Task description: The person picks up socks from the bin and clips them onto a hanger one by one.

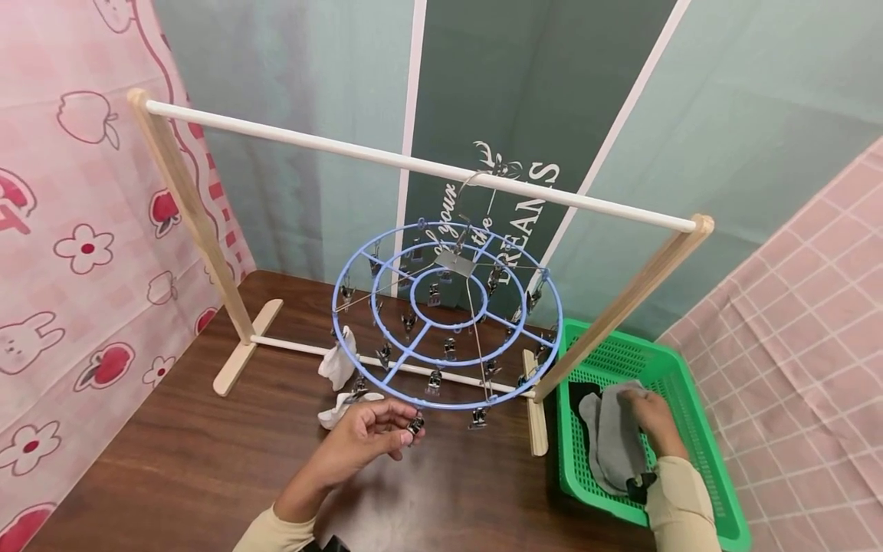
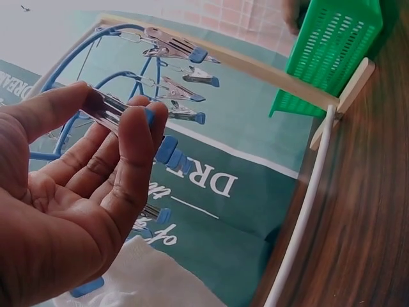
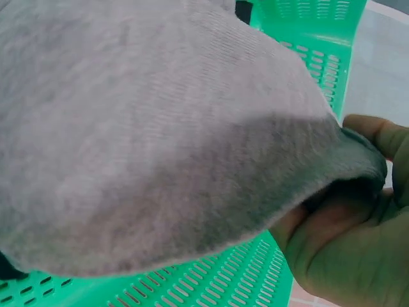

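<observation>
Green basket [image 1: 698, 422] framed a gray sock [image 1: 616, 438], pinched by the right hand [image 1: 654, 420] — left hand [image 1: 362, 443] gripped a metal clip [image 1: 415, 424].

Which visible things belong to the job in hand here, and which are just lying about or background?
Appear part of the job: metal clip in the left grip; gray sock in the right grip; blue ring hanger; white fabric pieces; rack; green basket; black cloth inside.

Appear just surroundings: brown tabletop; patterned pink cloth, left; lettered green backdrop; pink checked surface, right.
</observation>
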Tool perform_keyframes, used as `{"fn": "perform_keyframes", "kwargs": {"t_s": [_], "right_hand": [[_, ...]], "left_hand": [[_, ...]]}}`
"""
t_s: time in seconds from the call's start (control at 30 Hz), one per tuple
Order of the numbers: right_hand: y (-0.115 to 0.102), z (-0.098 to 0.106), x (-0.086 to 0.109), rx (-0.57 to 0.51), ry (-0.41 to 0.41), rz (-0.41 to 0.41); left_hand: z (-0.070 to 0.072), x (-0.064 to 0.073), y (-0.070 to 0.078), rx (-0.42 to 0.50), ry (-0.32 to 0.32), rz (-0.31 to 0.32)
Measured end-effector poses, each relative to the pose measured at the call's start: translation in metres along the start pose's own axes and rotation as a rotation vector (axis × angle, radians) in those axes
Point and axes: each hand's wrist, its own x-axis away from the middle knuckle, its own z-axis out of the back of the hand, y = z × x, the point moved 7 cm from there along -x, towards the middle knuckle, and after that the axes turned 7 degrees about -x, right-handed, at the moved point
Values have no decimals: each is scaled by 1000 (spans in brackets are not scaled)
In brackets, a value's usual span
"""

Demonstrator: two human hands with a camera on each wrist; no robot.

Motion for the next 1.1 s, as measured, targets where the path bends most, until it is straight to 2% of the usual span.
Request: {"fn": "perform_keyframes", "kwargs": {"t_s": [0.17,0.57,0.87,1.1], "right_hand": [[1,-2,4,3,-27,-22],[-19,-5,19,-19,-103,24],[-47,-2,43,-40,-82,68],[-63,3,61,-2,-41,117]], "left_hand": [[0,1,0,-2,3,-12],[1,0,2,-15,13,-11],[1,0,3,-21,14,-15],[1,0,5,-11,17,-15]]}}
